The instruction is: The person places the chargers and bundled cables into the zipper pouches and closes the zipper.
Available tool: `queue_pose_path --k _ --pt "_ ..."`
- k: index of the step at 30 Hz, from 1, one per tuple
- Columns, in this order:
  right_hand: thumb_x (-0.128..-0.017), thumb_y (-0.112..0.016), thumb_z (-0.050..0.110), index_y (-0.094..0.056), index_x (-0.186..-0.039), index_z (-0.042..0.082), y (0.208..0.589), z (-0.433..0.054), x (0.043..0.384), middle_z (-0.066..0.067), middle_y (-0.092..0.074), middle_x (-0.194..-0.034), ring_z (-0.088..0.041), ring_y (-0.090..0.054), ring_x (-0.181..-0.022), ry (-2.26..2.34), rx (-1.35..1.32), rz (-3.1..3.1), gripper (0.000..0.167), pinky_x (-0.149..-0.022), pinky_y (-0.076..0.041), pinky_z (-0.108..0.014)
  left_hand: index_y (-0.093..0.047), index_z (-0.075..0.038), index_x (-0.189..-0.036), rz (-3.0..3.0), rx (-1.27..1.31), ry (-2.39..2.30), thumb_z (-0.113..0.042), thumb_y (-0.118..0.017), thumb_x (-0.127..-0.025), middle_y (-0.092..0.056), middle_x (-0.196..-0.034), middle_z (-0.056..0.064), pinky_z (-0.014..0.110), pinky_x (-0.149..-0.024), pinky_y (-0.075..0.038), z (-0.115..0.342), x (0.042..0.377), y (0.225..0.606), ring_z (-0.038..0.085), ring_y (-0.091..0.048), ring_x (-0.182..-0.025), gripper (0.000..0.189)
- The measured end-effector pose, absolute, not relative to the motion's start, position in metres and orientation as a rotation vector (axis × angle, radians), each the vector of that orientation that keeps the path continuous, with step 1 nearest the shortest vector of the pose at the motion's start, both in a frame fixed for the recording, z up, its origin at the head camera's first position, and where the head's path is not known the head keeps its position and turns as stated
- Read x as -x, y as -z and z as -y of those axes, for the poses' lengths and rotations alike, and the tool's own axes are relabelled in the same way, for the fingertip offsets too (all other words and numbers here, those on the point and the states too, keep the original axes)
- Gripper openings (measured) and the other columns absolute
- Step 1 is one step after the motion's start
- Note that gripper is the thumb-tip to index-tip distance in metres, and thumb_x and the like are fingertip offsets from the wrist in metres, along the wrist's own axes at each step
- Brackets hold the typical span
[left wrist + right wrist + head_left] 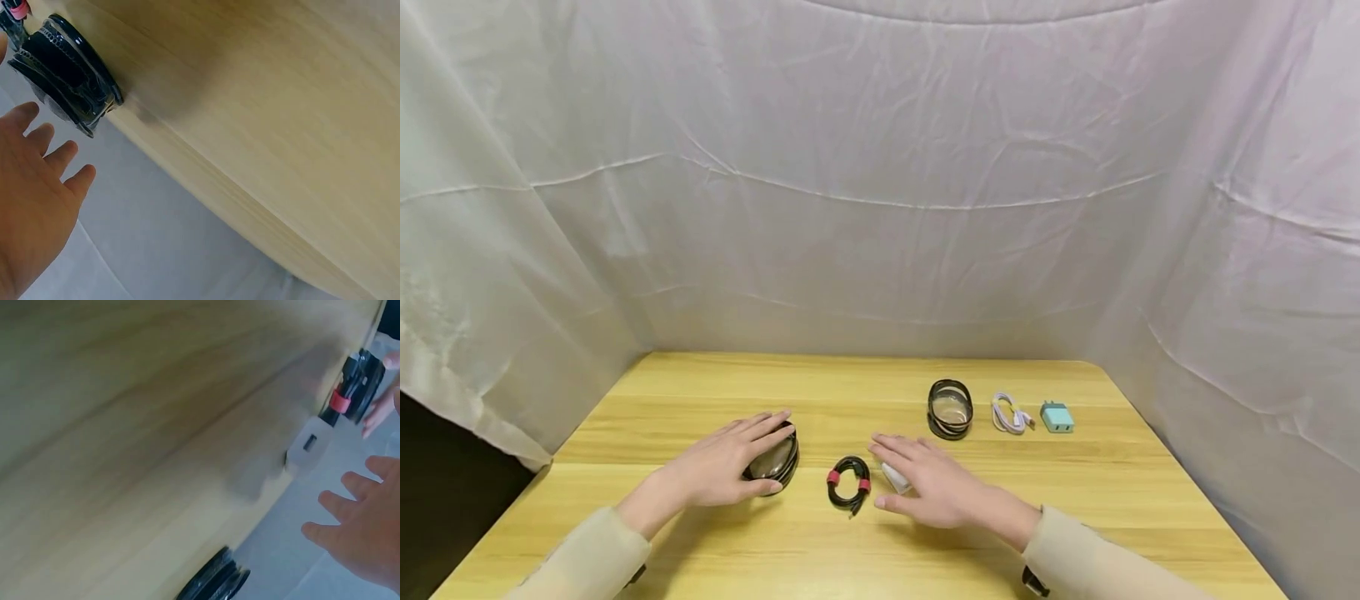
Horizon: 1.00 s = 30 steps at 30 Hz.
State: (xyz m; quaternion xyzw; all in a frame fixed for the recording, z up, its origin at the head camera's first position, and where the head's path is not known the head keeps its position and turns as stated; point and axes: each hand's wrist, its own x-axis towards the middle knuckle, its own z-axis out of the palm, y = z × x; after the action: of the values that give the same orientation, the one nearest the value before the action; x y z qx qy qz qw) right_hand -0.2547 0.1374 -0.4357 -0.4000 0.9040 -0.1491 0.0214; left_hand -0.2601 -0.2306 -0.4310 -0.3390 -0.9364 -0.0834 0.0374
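My left hand [722,462] reaches over a round black pouch [778,458] with a clear window, its fingers straight. In the left wrist view, a gap shows between the fingertips of the left hand [37,194] and the zippered black pouch [69,72]. My right hand [932,483], fingers extended, hovers over a white charger [895,477] and partly hides it. The right wrist view shows the charger's port side [310,442] apart from the right hand [369,519]. Between the hands lies a coiled black cable [848,483] with red ties.
Farther back on the wooden table [850,379] stands a second black pouch [950,410]. To its right are a coiled white cable [1011,414] with a yellow tie and a teal charger [1057,417]. Pale cloth curtains [880,208] surround the back and sides.
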Motion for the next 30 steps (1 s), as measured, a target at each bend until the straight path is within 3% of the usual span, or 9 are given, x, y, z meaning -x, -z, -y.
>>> queue_pose_path --k 17,30 --pt "-0.101 -0.058 0.058 -0.035 -0.163 0.018 0.445 -0.103 0.263 -0.005 -0.033 -0.168 -0.024 -0.034 -0.153 0.325 1.339 -2.724 0.077 -0.122 -0.028 -0.063 -0.035 -0.012 -0.163 2.937 1.142 0.204 -0.057 -0.064 -0.097 -0.029 -0.17 0.011 0.062 -0.121 -0.03 0.225 0.266 0.428 0.042 -0.032 -0.152 0.084" --pt "-0.1 -0.064 0.054 -0.042 -0.16 0.013 0.445 -0.095 0.268 -0.008 -0.042 -0.163 -0.029 -0.042 -0.148 0.336 1.38 -2.72 0.075 -0.122 -0.034 -0.053 -0.038 -0.007 -0.161 2.946 1.178 0.244 -0.057 -0.068 -0.095 -0.032 -0.168 0.014 0.062 -0.118 -0.035 0.224 0.27 0.425 0.044 -0.033 -0.15 0.087"
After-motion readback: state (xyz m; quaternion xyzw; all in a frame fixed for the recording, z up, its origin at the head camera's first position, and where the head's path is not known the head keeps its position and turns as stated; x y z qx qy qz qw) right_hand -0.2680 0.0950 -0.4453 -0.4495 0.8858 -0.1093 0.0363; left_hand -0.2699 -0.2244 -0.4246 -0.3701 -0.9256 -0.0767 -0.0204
